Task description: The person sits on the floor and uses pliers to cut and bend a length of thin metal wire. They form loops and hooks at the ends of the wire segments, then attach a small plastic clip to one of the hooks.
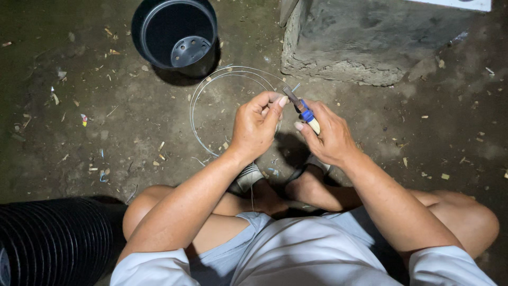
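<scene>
Pale shorts and two bare knees fill the bottom of the view, the person squatting on a dirt floor (132, 122) strewn with chips and scraps. Beside the left knee lies a stack of black ribbed pots (53, 238) on its side. Sandalled feet show below the hands. Both forearms reach forward and meet above the feet. On the left hand (256, 124) the fingers are curled closed, pinching a thin grey wire (193, 100) between thumb and forefinger. On the right hand (328, 135) the fingers are wrapped shut around a small pair of pliers (301, 108) with blue and cream handles, its dark nose pointing toward the left thumb, where it meets the wire. From the pinch, the wire runs out in a loose double loop that lies over the floor beyond the hands. Farther off stands an upright black plastic pot (177, 34), and to its right a rough concrete block (365, 42).
</scene>
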